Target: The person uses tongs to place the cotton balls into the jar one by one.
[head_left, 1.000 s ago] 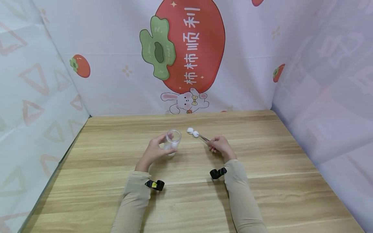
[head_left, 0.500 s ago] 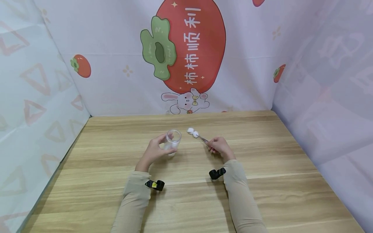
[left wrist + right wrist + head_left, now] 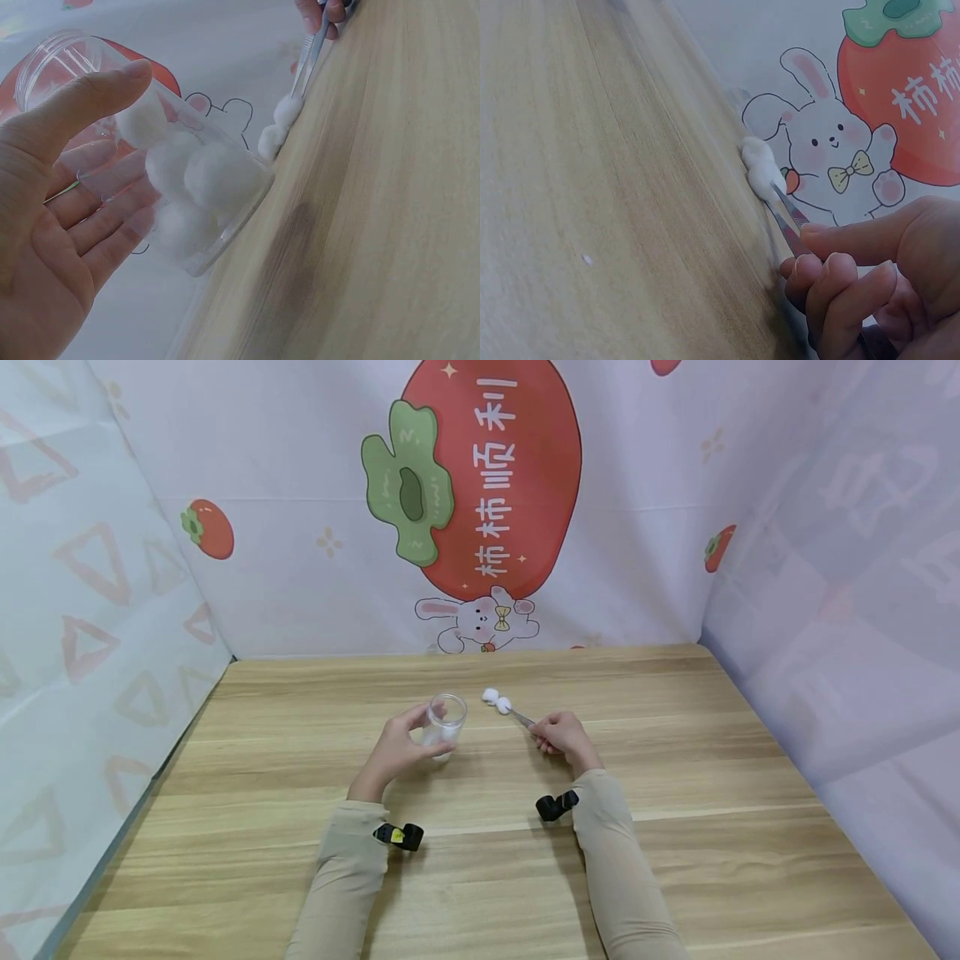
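Observation:
My left hand point(image 3: 396, 747) holds a clear jar point(image 3: 444, 737) without a lid, thumb on one side and fingers on the other. Several white cotton balls point(image 3: 223, 177) lie inside it, most of them toward its bottom in the left wrist view. To the right, my right hand point(image 3: 567, 740) pinches metal tweezers point(image 3: 522, 719) between thumb and fingers. The tips are at the nearer of two loose cotton balls, one arm on either side of it. That nearer cotton ball point(image 3: 504, 705) sits against the farther cotton ball point(image 3: 490, 697) on the table.
The wooden table point(image 3: 480, 877) reaches back to a printed cloth backdrop point(image 3: 285, 577), with more cloth along the left and right sides. A tiny white speck point(image 3: 587, 259) lies on the wood. Each wrist carries a small black camera point(image 3: 557, 807).
My right wrist and forearm have shifted slightly left, with the tweezer tips staying at the nearer cotton ball. The left hand and jar have kept their place.

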The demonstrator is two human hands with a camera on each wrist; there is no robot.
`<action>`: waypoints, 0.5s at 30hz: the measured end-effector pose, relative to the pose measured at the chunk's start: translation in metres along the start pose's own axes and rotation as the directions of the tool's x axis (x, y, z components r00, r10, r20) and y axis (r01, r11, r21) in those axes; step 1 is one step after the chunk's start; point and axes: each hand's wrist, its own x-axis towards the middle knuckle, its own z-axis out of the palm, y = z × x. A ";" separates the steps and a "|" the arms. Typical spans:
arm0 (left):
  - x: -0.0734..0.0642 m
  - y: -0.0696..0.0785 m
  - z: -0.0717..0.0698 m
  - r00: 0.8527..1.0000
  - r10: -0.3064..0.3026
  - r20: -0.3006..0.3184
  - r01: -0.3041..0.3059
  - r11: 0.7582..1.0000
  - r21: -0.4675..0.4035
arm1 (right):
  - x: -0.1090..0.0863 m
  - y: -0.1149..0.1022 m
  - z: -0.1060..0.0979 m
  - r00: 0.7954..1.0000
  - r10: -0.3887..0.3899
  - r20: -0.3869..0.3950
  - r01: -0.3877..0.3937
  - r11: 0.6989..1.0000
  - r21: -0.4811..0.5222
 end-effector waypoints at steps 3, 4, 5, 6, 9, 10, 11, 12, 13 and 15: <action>0.000 0.000 0.000 1.000 0.003 0.000 -0.003 1.000 0.001 | 0.000 0.001 0.000 1.000 0.002 -0.002 -0.002 1.000 -0.004; 0.001 -0.001 0.000 1.000 0.004 0.000 -0.004 1.000 0.001 | 0.000 0.001 0.000 1.000 0.003 -0.002 -0.003 1.000 -0.002; 0.001 -0.001 0.000 1.000 0.005 0.002 -0.005 1.000 0.005 | 0.001 0.001 0.000 1.000 0.001 -0.002 -0.001 1.000 -0.002; 0.001 -0.001 0.000 1.000 0.002 0.002 -0.002 1.000 0.002 | 0.001 0.002 0.000 1.000 0.001 -0.002 -0.001 1.000 -0.001; 0.001 -0.002 0.000 1.000 0.007 0.004 -0.007 1.000 0.006 | 0.001 0.002 0.000 1.000 -0.001 -0.003 0.001 1.000 0.001; 0.001 -0.003 0.000 1.000 0.008 0.003 -0.008 1.000 0.007 | 0.001 0.002 0.000 1.000 0.000 -0.004 0.000 1.000 0.002; 0.001 -0.003 0.000 1.000 0.009 0.003 -0.009 1.000 0.009 | 0.001 0.002 0.000 1.000 0.000 -0.004 0.000 1.000 0.002; 0.001 -0.003 0.000 1.000 0.011 0.003 -0.011 1.000 0.009 | 0.001 0.002 0.000 1.000 0.000 -0.004 0.000 1.000 0.002; 0.001 -0.003 0.000 1.000 0.013 0.004 -0.013 1.000 0.010 | 0.000 0.002 0.000 1.000 0.000 -0.004 0.000 1.000 0.003; 0.001 -0.002 0.000 1.000 0.015 0.004 -0.015 1.000 0.009 | 0.000 0.002 0.000 1.000 0.001 -0.002 -0.001 1.000 0.006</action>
